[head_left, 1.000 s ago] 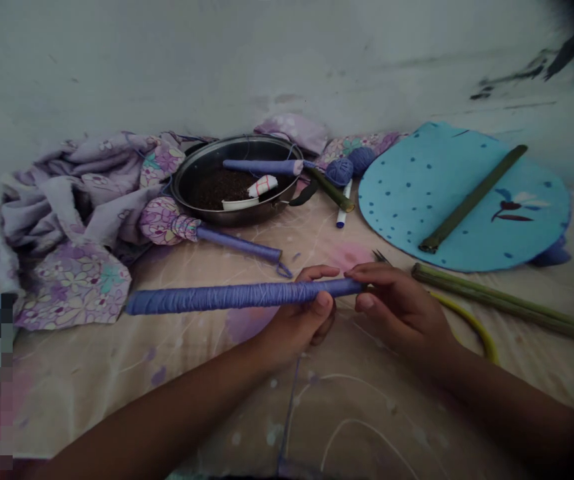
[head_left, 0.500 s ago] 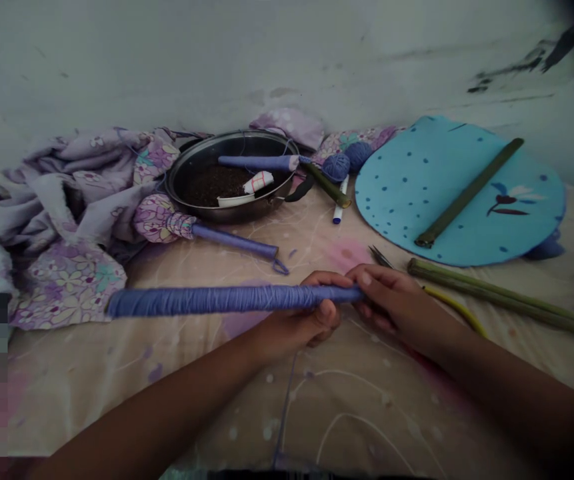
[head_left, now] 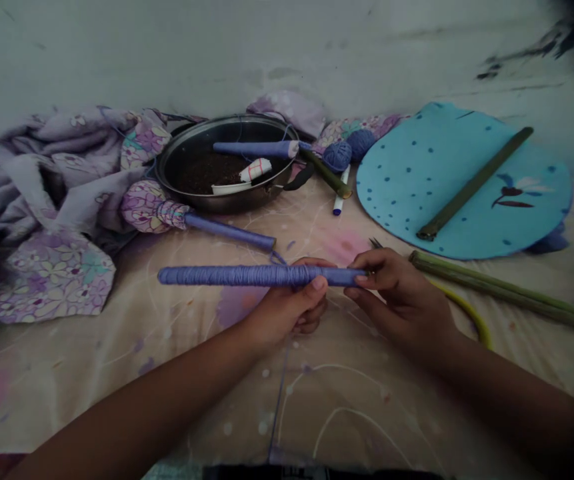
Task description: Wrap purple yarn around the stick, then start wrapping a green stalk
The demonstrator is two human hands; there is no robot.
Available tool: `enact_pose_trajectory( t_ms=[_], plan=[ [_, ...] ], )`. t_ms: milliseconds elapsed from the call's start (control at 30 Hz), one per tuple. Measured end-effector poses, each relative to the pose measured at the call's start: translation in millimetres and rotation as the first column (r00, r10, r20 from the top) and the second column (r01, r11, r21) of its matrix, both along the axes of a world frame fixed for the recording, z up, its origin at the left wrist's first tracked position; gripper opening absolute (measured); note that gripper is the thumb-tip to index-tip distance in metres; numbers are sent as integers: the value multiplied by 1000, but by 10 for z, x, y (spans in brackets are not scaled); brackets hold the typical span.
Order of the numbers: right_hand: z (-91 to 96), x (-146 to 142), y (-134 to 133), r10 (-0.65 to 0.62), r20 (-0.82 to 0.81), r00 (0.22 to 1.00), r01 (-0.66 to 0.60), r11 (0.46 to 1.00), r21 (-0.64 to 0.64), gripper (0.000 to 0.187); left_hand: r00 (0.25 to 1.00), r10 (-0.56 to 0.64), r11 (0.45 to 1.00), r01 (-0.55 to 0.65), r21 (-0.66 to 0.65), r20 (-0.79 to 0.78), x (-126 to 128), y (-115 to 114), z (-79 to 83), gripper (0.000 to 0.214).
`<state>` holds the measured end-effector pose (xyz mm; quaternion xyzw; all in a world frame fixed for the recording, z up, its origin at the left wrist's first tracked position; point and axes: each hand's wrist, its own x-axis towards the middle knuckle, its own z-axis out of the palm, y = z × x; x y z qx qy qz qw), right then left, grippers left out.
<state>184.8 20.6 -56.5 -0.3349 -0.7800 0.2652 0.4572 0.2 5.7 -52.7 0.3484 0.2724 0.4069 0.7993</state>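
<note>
A stick wrapped in blue-purple yarn point(head_left: 227, 275) lies level across both hands, above the patterned cloth. My left hand point(head_left: 301, 303) is closed round it right of its middle, thumb on top. The fingers of my right hand point(head_left: 397, 287) pinch its right end. From under my left hand a strand of yarn point(head_left: 279, 400) runs down toward the front edge. Just behind the stick lies a yarn-wrapped handle point(head_left: 231, 231) with a floral cloth head point(head_left: 147, 205) and a small loop at its end. Scissors with yellow handles point(head_left: 471, 317) are partly hidden behind my right hand.
At the back stands a dark pan point(head_left: 167, 180) holding soil and another wrapped stick point(head_left: 251, 149). Crumpled floral fabric point(head_left: 61, 273) fills the left. Yarn balls point(head_left: 337, 156), a marker point(head_left: 339, 197), a blue round mat point(head_left: 391, 193) and green stems point(head_left: 497, 288) lie to the right.
The wrapped stick's left end has swung away from me and to the right. My right hand's fingers have shifted to pinch its right end, while my left hand keeps its hold.
</note>
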Motion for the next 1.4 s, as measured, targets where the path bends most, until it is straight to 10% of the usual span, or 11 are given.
enact_pose_trajectory(
  t_ms=[167,400,600,800,900,1000,1167,1267,1400],
  plan=[
    [19,-9,3,39,-137,990,-73,964,-256,16,999,37,999,-36,-15,31,21,13,-10,33],
    [60,-35,16,52,-169,984,-151,746,-649,20,999,-25,1000,25,15,23,-10,35,-38,36],
    [19,-35,-20,-117,48,992,124,974,-191,9,992,-126,982,128,-143,20,-51,44,34,22],
    [56,-39,-29,-170,264,949,80,944,320,15,995,-84,983,90,-160,45,-31,38,77,28],
    [39,-21,-21,-140,255,957,65,958,281,14,997,-62,984,68,-165,41,-28,31,78,25],
    [22,-20,-28,-20,75,997,26,996,-89,12,999,-35,989,40,-142,36,-30,28,70,28],
    [65,-43,-25,12,-156,988,-106,784,-612,26,997,-69,993,70,-93,20,-29,12,62,31],
    [74,-34,-14,103,-47,994,-109,765,-634,26,999,-43,996,44,-76,14,-21,-2,63,29],
    [29,-25,-10,-46,138,989,81,962,-259,10,999,-46,992,49,-116,21,-11,5,54,27]
  ],
)
